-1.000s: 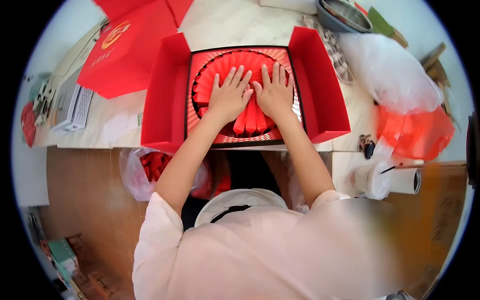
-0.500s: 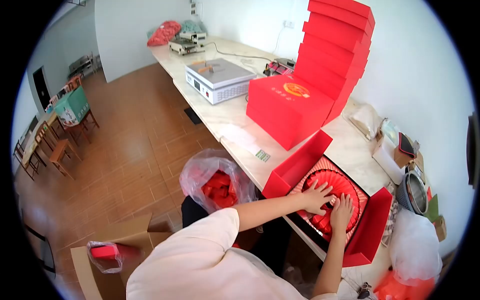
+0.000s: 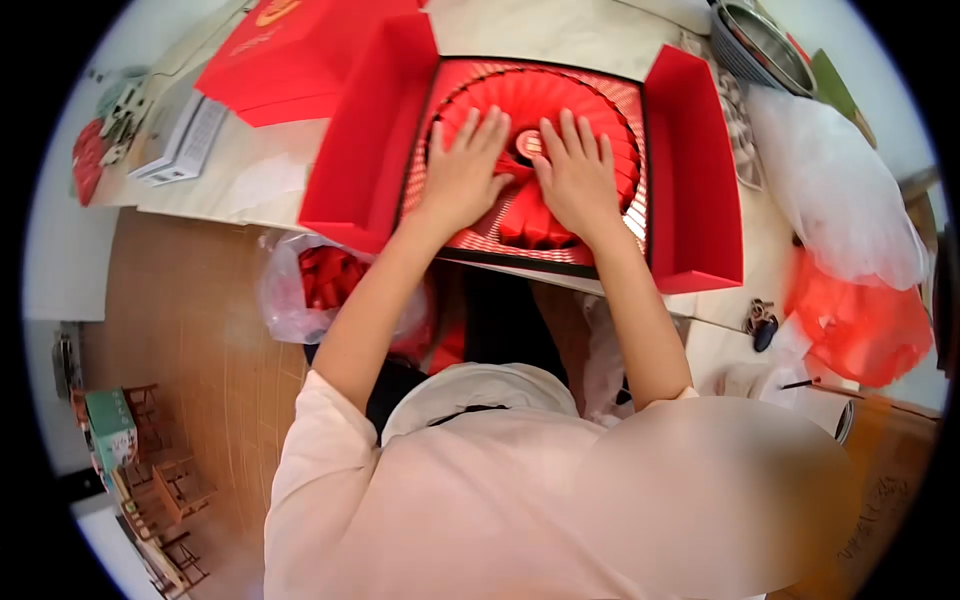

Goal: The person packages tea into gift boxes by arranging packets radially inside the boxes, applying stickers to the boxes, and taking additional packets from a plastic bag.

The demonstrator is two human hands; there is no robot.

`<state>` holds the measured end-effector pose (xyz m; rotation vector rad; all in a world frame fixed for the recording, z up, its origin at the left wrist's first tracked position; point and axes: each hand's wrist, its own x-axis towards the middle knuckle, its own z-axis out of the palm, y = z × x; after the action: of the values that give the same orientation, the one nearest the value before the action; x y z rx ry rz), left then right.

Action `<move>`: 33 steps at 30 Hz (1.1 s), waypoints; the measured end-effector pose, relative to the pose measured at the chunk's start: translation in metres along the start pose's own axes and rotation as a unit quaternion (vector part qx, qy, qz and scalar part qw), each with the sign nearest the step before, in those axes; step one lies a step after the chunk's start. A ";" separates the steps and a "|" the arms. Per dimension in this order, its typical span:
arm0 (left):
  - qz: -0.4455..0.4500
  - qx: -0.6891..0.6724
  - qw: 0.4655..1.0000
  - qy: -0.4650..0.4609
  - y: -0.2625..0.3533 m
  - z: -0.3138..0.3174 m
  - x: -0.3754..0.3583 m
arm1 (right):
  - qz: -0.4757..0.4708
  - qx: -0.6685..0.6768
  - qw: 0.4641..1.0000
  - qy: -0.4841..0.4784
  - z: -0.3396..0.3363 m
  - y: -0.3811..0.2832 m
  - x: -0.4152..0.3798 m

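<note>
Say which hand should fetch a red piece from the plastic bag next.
Left hand, I'd say: the plastic bag of red pieces lies on that side, near its forearm; the right hand would likely have to cross over.

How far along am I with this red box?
The folded red pieces already form most of a ring inside the box. Your left hand and right hand are spread over them. The lower left looks gapped, partly behind your left hand, and the side panels stand open, so arranging and closing probably remain.
</note>
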<state>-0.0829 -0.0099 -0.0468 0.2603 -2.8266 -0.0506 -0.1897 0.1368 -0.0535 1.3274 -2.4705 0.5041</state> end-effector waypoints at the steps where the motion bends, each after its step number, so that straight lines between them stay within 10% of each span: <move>1: 0.000 -0.014 1.000 -0.008 0.000 0.004 0.011 | 0.005 -0.005 1.000 -0.014 0.004 0.005 0.007; 33: -0.140 0.024 0.990 0.010 -0.004 -0.001 -0.002 | -0.015 -0.042 0.993 -0.106 -0.027 -0.014 0.038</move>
<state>-0.0802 -0.0138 -0.0466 0.6631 -2.7519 -0.0408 -0.1960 0.1135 -0.0120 1.4493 -2.6025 0.2591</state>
